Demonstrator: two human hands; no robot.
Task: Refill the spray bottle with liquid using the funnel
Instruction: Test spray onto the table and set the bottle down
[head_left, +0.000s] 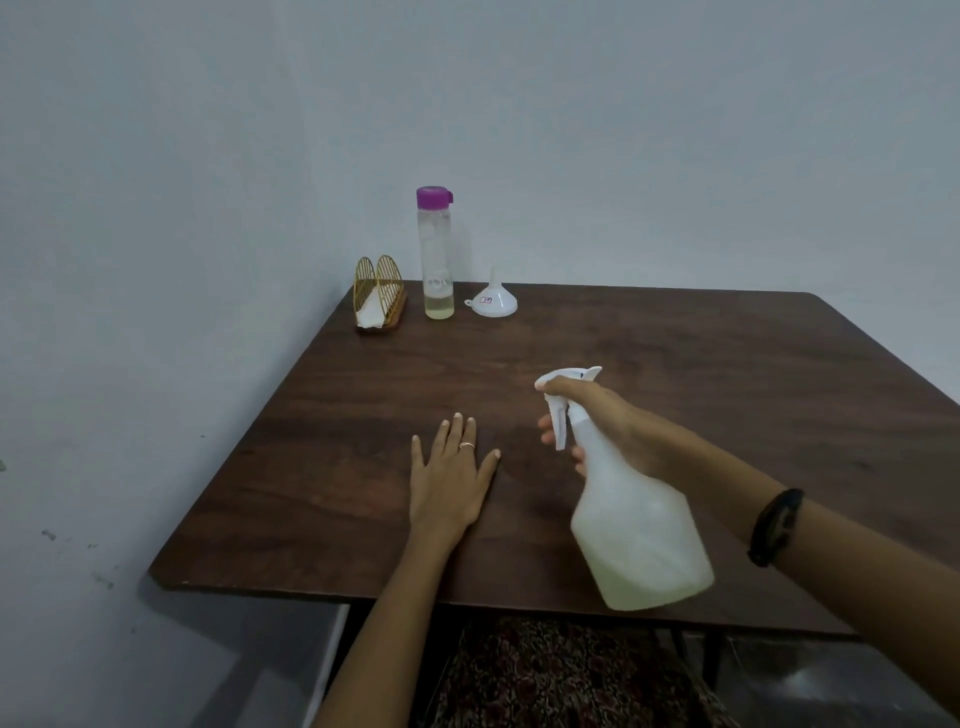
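Head cam, only view we've got: our right hand (602, 426) is wrapped around the neck of the spray bottle (639, 525), fingers just under the trigger head, holding it up tilted over the table's near edge, toward the near right corner. Looks nearly empty, just a bit of pale liquid pooled at the bottom, so we'd guess it's light and the thin translucent plastic prob squishes if we squeeze the body. Neck is the stiff part, so best grip is there, esp when twisting the head off. Left hand (449, 480) is flat on the table (727, 374), fingers spread, holding nothing. Funnel (493, 301) sits upside down, spout up, by the far edge; small, light, rigid plastic, easy to knock over imo. Just beside it stands the purple-capped bottle (435, 254), cap on, low on yellowish liquid, tall and narrow so kinda tippy. Gold napkin holder (379, 293) at the far left corner. Tabletop is dark wood-look, smooth, mostly bare; plain pale walls behind and to the left.
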